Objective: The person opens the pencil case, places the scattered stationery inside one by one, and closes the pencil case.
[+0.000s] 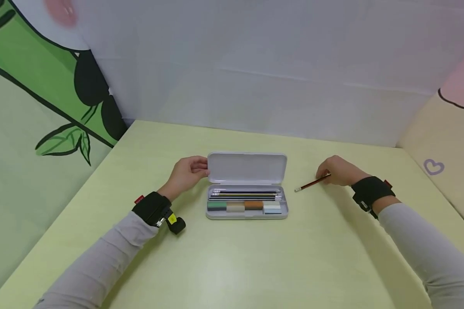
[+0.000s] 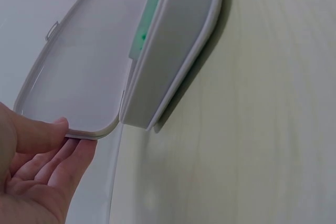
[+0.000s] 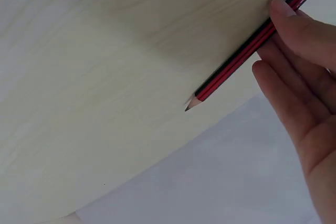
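Observation:
A pale grey pencil case (image 1: 247, 216) lies with its lid (image 1: 247, 167) raised. Inside are several pencils (image 1: 245, 195) in the rear compartment and a row of small blocks, green (image 1: 217, 206), beige (image 1: 235, 207), orange-brown (image 1: 253, 205) and white-blue (image 1: 272, 208), in the front one. The left hand (image 1: 187, 171) pinches the lid's left edge between thumb and fingers, as the left wrist view shows. Right of the case, the right hand (image 1: 338, 169) pinches a red-and-black pencil (image 3: 231, 66) around its middle. Its sharpened tip shows in the right wrist view; the eraser end points toward the case.
The pale wood-grain table (image 1: 232, 266) extends around the case and both forearms. A whitish sheet wall (image 1: 255, 86) rises at its back edge. Printed side panels, with green leaves (image 1: 63, 139) on the left and a purple heart (image 1: 433, 167) on the right, flank it.

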